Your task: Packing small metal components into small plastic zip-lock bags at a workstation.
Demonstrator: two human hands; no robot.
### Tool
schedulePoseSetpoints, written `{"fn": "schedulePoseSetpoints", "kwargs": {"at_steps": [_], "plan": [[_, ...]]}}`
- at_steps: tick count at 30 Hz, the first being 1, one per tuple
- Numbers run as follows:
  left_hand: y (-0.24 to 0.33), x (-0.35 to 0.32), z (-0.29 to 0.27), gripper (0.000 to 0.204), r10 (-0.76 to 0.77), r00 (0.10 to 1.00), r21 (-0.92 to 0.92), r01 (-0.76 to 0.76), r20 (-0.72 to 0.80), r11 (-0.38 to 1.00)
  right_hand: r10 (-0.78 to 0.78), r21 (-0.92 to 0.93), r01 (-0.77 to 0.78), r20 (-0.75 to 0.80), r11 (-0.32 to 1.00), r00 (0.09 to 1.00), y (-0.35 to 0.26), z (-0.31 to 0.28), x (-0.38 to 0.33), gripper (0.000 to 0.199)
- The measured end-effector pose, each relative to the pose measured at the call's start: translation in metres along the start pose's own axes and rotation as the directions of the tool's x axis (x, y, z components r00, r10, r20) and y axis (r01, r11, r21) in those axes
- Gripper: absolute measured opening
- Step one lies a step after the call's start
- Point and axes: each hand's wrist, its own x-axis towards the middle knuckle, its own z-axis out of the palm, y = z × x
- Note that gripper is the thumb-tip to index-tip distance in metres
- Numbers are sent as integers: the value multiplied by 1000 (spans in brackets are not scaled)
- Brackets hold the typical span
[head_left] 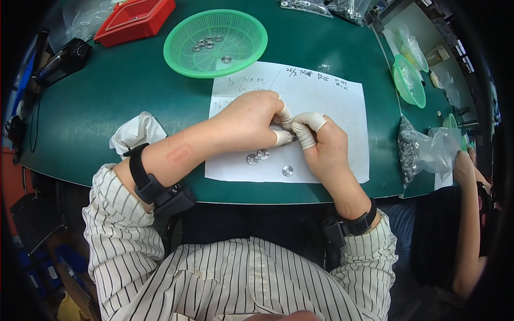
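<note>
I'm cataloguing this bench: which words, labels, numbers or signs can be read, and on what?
White paper sheet, top: dark handwriting, partly legible, not copied here.
Same sheet, upper left: fainter handwriting, likewise.
Same sheet, upper right: writing too small to read.
Metal discs: nothing readable.

Dark green table, white paper, light-green mesh basket, red tray, crumpled white cloth

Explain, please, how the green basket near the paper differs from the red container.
The green basket is round; the red container is angular. The basket has mesh walls; the container's look solid. Metal discs lie in the basket; the container's contents are unclear. Both stand on the green table.
</note>
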Motion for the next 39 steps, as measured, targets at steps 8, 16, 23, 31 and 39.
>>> {"fn": "schedulePoseSetpoints", "kwargs": {"at_steps": [8,16,23,31,39], "plan": [[1,0,5,19,-5,1000,79,5,6,997,188,271,-160,-82,949,979,2,-1,-3,6],[-5,0,1,16,54,998,-51,-55,-19,997,285,378,-263,-2,888,958,4,-2,-4,8],[-4,0,-1,20,87,996,38,-87,-1,995,234,308,-238,51,921,971,1,-2,-3,9],[-6,2,2,23,53,997,33,-51,-60,998,213,315,-230,89,921,973,0,-1,-2,10],[-10,3,-7,24,8,1000,-53,-7,22,999,-11,69,10,21,998,1000,-3,-1,0,7]]}}
